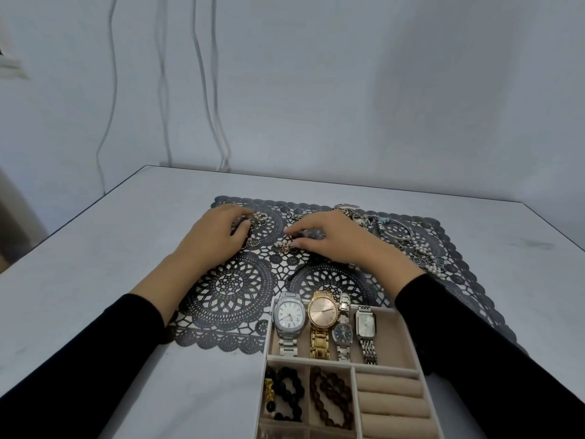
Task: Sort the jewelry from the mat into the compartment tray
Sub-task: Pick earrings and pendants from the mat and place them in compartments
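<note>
A dark lace mat (234, 289) covers the middle of the table. My left hand (212, 239) lies on its far left, fingers curled over a cluster of small silver rings (258, 218). My right hand (335, 239) reaches left across the mat, its fingertips pinching a small sparkly piece (285, 245). A pile of chains, bracelets and pearls (411, 242) lies along the mat's right side. The beige compartment tray (411, 334) sits nearest me, holding several watches (319, 315) in its top section, a black bead bracelet (285, 394) and a brown one (332, 397) below.
Ring rolls (392, 403) fill the tray's right lower section. The white table (95, 264) extends left and right of the mat. Cables (209, 83) hang down the wall behind the table's far edge.
</note>
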`<action>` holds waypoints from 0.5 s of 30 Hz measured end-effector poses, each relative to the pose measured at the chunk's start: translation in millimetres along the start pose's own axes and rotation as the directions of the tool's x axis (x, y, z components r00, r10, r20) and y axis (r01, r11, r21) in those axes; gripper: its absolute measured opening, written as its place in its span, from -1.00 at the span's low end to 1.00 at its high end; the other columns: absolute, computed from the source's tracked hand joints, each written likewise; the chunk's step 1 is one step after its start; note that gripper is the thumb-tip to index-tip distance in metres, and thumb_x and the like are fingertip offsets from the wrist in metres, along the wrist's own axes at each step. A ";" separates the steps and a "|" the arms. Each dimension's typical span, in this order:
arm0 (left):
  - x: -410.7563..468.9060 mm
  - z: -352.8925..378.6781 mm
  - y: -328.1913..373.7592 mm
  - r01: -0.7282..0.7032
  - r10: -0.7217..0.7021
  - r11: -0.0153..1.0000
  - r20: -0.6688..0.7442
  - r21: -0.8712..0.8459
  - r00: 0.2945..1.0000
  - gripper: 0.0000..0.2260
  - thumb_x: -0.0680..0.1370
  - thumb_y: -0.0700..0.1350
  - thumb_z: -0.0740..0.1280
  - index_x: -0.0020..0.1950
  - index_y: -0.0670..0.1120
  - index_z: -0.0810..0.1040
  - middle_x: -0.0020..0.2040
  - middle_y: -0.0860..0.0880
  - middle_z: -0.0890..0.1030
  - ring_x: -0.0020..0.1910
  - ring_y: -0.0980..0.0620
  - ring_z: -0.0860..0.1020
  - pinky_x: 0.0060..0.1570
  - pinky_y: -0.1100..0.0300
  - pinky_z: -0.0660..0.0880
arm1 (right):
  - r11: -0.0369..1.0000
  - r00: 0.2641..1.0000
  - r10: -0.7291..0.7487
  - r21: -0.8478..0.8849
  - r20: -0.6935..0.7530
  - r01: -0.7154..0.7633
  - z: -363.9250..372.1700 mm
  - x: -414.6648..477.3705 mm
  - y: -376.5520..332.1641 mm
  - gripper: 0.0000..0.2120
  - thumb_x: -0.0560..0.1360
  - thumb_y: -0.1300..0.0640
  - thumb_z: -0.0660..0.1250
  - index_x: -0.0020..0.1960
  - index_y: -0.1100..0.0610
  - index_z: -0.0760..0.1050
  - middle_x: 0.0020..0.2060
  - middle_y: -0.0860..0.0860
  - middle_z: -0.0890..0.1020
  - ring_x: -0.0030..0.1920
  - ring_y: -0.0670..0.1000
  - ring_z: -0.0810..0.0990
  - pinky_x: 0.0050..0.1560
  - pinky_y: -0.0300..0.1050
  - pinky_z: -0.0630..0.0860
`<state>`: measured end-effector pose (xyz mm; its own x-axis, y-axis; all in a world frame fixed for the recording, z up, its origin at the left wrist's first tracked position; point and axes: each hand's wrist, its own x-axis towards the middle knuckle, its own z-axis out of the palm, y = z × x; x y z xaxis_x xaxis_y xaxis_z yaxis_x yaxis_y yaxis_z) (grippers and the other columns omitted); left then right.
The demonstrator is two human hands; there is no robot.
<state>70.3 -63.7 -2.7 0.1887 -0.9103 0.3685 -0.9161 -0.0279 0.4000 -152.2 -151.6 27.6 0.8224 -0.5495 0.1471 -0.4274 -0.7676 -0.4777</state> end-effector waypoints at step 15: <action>17.8 3.5 0.9 -0.093 0.093 0.995 0.010 -0.028 0.996 -0.90 0.56 -0.07 0.37 0.04 0.02 0.65 -0.08 0.13 0.57 -0.03 0.07 0.53 0.02 0.10 0.48 | 0.999 0.998 0.007 -0.037 0.069 -0.005 5.5 7.9 1.4 -0.95 0.52 0.18 0.35 -0.02 0.08 0.55 -0.02 -0.06 0.52 0.02 -0.07 0.49 0.09 -0.18 0.39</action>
<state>71.5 -81.4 1.3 0.0993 -0.9129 0.3959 -0.9192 0.0682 0.3879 -144.3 -155.1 23.3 0.8433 -0.5309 0.0837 -0.4449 -0.7768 -0.4457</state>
